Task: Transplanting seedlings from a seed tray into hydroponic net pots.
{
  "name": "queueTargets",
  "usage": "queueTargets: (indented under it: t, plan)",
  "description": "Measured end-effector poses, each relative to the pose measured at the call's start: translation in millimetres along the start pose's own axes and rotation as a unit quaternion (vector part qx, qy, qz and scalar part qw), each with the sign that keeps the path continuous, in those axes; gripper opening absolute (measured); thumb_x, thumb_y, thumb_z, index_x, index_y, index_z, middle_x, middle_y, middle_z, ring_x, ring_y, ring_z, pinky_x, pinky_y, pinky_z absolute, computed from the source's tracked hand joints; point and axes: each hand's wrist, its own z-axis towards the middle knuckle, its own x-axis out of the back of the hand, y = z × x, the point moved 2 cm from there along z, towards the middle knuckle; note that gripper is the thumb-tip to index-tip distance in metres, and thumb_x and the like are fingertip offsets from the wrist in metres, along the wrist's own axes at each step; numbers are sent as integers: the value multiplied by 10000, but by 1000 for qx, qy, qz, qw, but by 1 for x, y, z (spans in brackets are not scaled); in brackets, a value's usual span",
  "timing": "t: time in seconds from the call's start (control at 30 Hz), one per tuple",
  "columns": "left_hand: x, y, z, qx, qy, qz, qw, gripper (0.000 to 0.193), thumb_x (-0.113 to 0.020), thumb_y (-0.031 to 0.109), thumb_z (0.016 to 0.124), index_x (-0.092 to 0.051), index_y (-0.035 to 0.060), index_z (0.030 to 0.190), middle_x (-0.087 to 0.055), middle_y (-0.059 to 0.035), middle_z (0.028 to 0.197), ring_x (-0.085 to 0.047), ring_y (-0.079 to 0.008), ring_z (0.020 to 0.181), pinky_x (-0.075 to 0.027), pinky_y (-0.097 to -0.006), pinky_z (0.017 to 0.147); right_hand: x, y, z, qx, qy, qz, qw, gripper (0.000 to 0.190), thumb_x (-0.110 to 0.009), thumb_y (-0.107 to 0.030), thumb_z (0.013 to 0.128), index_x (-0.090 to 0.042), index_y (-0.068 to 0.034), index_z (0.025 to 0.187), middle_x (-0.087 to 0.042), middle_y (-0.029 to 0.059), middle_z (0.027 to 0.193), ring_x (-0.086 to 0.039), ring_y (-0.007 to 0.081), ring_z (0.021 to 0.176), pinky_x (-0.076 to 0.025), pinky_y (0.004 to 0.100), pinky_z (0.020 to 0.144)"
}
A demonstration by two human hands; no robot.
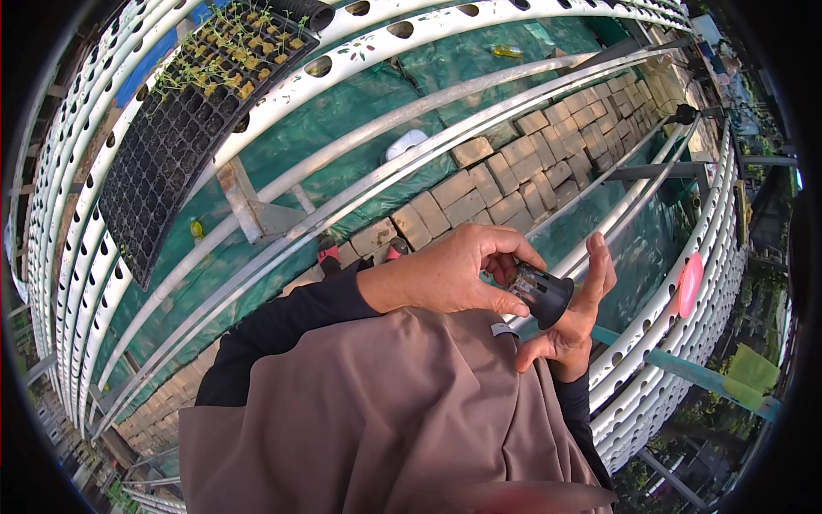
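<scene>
A small black plastic net pot (pixel 547 297) is tilted on its side in front of my body. My left hand (pixel 465 266) pinches it near its base with thumb and fingers. Behind its rim is my right hand (pixel 575 315), palm towards the pot, fingers and thumb spread; whether the rim touches the palm I cannot tell. To the upper left, a black seedling tray (pixel 164 160) lies across white pipes. Seedlings in yellowish plugs (pixel 247 64) stand in its upper part, while its lower cells look dark and without plugs.
White hydroponic pipes with round holes (pixel 359 54) run along the left and right. A pink oval dish (pixel 690 284) rests on the right-hand pipes. Metal rails (pixel 385 167) cross before me, over green sheeting and a brick path (pixel 475 193). A white container (pixel 406 144) lies beyond the rails.
</scene>
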Motion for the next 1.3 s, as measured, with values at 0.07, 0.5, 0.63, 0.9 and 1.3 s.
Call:
queueTargets:
  t: [0.07, 0.5, 0.63, 0.9, 1.3]
  plan:
    - [-1, 1, 1, -5, -19, -14, 1000, 471, -765, 75, 694, -562, -4, 1112, -553, -49, 1007, -541, -106, 843, -444, -243, 752, -1, 1, -1, 7, 13, 23, 1000, 801, -530, -799, 477, -710, -163, 929, -228, 192, 1434, -278, 454, 1235, -267, 549, 988]
    - [7, 19, -7, 105, -23, -136, 985, 494, -740, 36, 717, -517, -32, 1152, -580, -68, 1058, -556, -121, 968, -458, -263, 857, 0, -14, 19, 13, 25, 27, 999, 632, -633, -671, 546, -684, -187, 950, -338, 164, 1393, -272, 416, 1263, -250, 587, 959]
    - [15, 21, -13, 114, -24, -146, 982, 486, -733, 25, 720, -517, -28, 1152, -579, -71, 1066, -555, -128, 976, -459, -267, 859, -1, -25, 26, -4, 20, 37, 999, 610, -629, -670, 556, -690, -174, 906, -342, 169, 1389, -273, 419, 1260, -252, 591, 955]
    - [30, 40, -26, 159, -41, -171, 972, 526, -752, 2, 680, -510, -33, 1145, -562, -86, 1083, -556, -151, 1005, -475, -286, 858, -4, -52, 32, -22, 71, 5, 997, 689, -605, -723, 475, -715, -160, 855, -367, 202, 1357, -282, 427, 1243, -250, 579, 960]
    - [61, 62, -65, 60, -71, 33, 995, 463, -730, 3, 712, -539, -16, 1133, -519, -56, 1056, -544, -119, 949, -476, -253, 793, -50, -83, 53, -64, 40, -37, 996, 748, -529, -779, 523, -699, -204, 970, -249, 187, 1429, -235, 428, 1269, -225, 564, 1001]
